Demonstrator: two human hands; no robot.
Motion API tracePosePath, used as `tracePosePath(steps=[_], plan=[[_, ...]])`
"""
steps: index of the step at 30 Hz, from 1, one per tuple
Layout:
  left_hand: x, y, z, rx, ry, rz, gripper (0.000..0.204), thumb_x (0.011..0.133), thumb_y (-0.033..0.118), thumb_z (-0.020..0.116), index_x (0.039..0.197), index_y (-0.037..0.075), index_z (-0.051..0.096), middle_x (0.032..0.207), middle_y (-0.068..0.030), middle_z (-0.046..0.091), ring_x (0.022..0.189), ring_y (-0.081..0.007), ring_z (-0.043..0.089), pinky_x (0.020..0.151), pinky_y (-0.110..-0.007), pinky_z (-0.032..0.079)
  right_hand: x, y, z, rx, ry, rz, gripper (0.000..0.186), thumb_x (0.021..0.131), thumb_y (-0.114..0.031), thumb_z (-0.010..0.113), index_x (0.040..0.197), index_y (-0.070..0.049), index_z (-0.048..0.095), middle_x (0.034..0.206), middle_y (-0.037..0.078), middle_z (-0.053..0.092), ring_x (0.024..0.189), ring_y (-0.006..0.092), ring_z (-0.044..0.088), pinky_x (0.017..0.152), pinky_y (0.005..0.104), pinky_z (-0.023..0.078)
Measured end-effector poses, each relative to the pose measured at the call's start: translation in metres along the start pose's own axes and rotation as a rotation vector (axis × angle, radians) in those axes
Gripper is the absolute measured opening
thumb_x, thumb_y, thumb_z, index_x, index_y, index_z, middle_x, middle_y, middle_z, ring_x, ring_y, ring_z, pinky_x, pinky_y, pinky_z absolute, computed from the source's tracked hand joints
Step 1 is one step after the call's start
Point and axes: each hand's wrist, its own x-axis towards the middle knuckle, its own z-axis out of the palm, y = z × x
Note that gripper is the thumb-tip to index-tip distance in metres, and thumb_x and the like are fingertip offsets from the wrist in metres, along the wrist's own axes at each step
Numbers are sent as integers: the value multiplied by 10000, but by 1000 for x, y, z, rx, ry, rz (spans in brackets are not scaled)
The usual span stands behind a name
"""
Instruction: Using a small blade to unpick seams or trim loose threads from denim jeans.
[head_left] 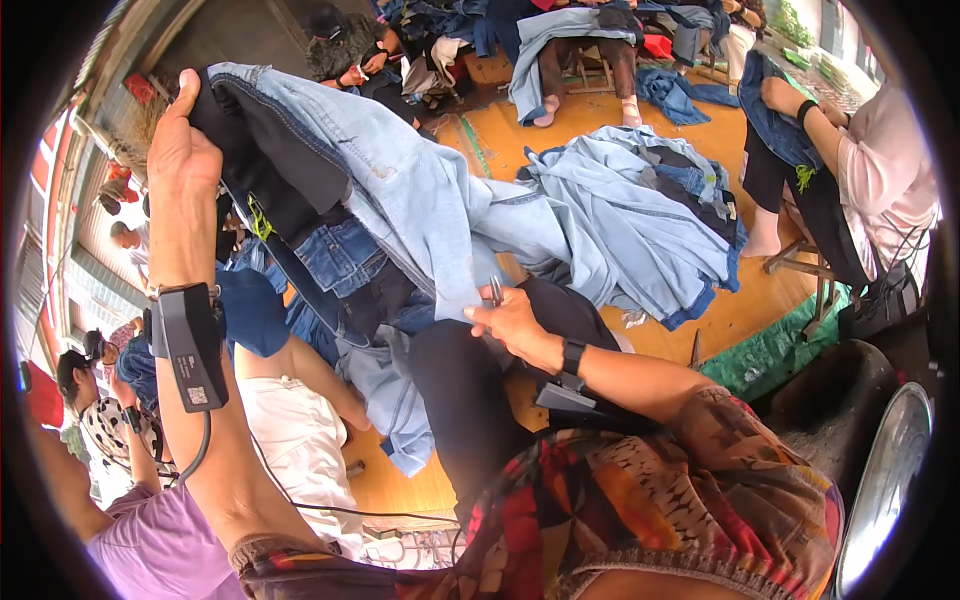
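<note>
A smooth orange-yellow floor (740, 330) spreads under the seated people, with a crinkled green plastic sheet (775, 352) along its right-hand edge. On it lies a rumpled heap of pale denim (640, 225), folded into long soft ridges.

Your left grip (188, 155) is raised high and clamped on the top end of a light-blue denim garment (400, 165), thumb pointing upward. The cloth hangs slantwise in front of you, washed and faintly mottled, with a thick, dark-edged seam and matte black fabric at the held end. It slopes down rightward to the heap; you cannot tell where one ends and the other begins.

Your right grip (515, 325) is closed around a slim metal tool (495, 290), its narrow tip just beside the lower folds; its full shape is hidden by your fingers. Below the raised cloth are darker blue jeans (340, 260), coarse and creased, and near them a stringy tuft of yellow-green thread (260, 220).
</note>
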Motion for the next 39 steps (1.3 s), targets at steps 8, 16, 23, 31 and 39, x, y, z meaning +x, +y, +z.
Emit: tracePosePath(steps=[8,16,23,31,39], plan=[[-19,42,-74,35,8,61,232,875,146,632,1060,11,596,1024,-71,647,957,-183,614,902,-317,476,64,-95,-65,130,256,-526,63,840,-71,594,786,-67,563,642,11,583,491,103,551,387,227,349],[-125,4,-123,211,21,102,350,931,175,543,1212,-27,494,1167,-118,575,1025,-193,584,917,-354,467,34,-234,-164,-245,224,-949,56,853,-88,625,887,-43,627,636,-60,523,522,16,421,461,177,305],[-194,-45,-177,222,82,-205,320,930,176,539,1197,1,524,1127,-98,602,1004,-199,589,870,-348,477,-27,-231,-193,-741,76,-722,233,881,-277,626,754,-87,584,640,-104,449,550,3,340,477,204,250],[-364,-164,-268,409,94,-607,323,888,118,606,1183,-10,575,1128,-31,607,969,-121,551,861,-253,430,-16,-87,-265,-1016,-95,47,281,838,-313,666,692,-94,569,602,-100,404,554,29,332,474,229,251],[-308,-99,-208,515,177,-206,378,903,149,568,1237,-19,513,1132,-95,598,1044,-170,560,910,-289,439,-38,-106,-236,-695,26,-215,239,831,-308,684,745,-103,596,600,-114,396,529,-3,296,472,188,239]])
